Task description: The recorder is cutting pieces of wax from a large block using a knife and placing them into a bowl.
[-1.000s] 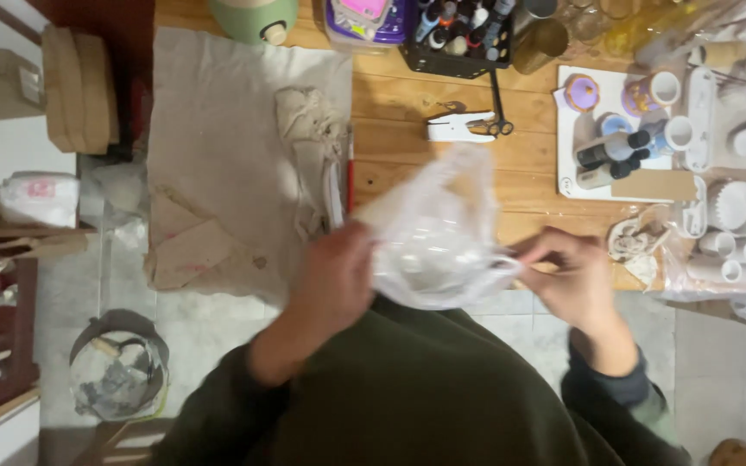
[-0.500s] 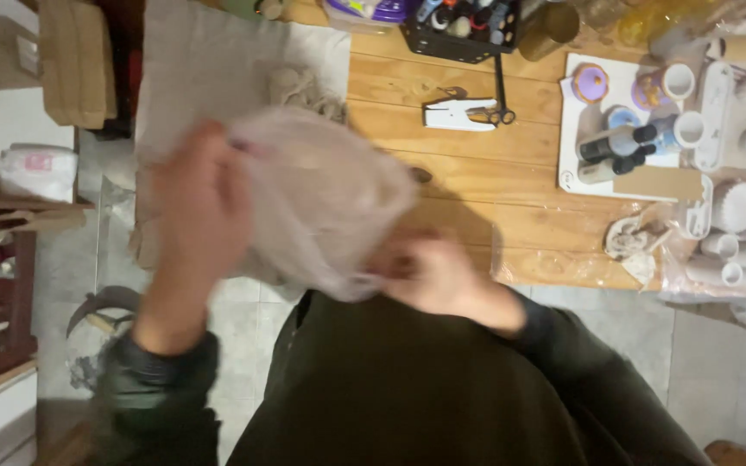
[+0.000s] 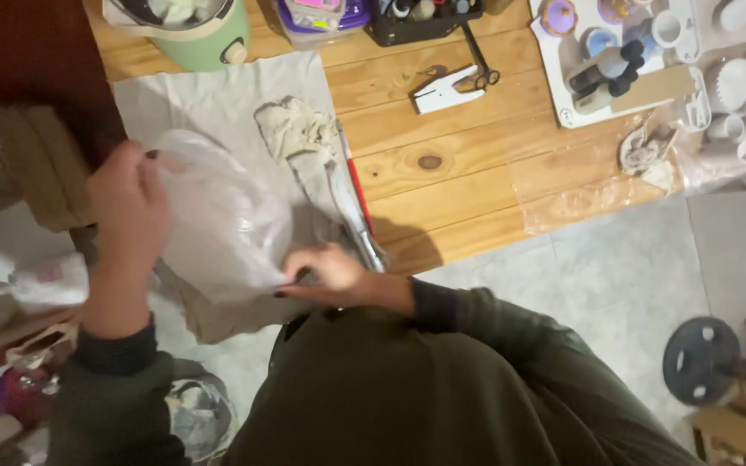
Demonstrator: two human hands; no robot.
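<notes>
A thin, clear plastic bag (image 3: 218,220) hangs over the grey cloth (image 3: 209,99) at the table's left end. My left hand (image 3: 127,203) grips the bag's upper left edge. My right hand (image 3: 330,274) pinches its lower right corner near the table's front edge. Both sleeves are dark green. Whatever is inside the bag is too blurred to tell.
On the cloth lie a crumpled rag (image 3: 300,134) and a red-handled tool (image 3: 357,203). Farther back stand a green pot (image 3: 192,30), a white stapler-like tool (image 3: 442,89), scissors (image 3: 477,60) and a white tray of small bottles (image 3: 602,65). A bucket (image 3: 196,414) sits on the floor.
Both hands carried the bag from the table's middle to the left, over the cloth. My view swung left and tilted, so the table now runs diagonally.
</notes>
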